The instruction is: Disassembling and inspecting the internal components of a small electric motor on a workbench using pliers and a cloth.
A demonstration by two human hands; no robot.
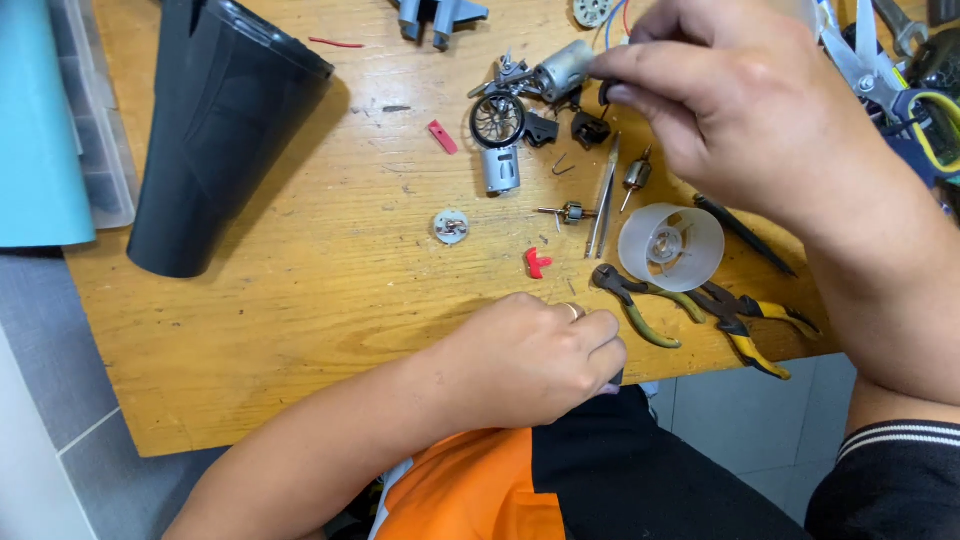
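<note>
we see the right hand [740, 110] raised over the wooden table [300, 300], fingertips pinching the end of a small silver motor [565, 68] beside a black fan wheel [497, 120], likely to steady it among the loose parts. the left hand [535, 355] rests clenched at the table's near edge; whether it grips anything we cannot tell. the translucent round cup [670, 247] holds only its own moulded hub, and the black conical housing [225, 130] lies on its side, its inside hidden from us
</note>
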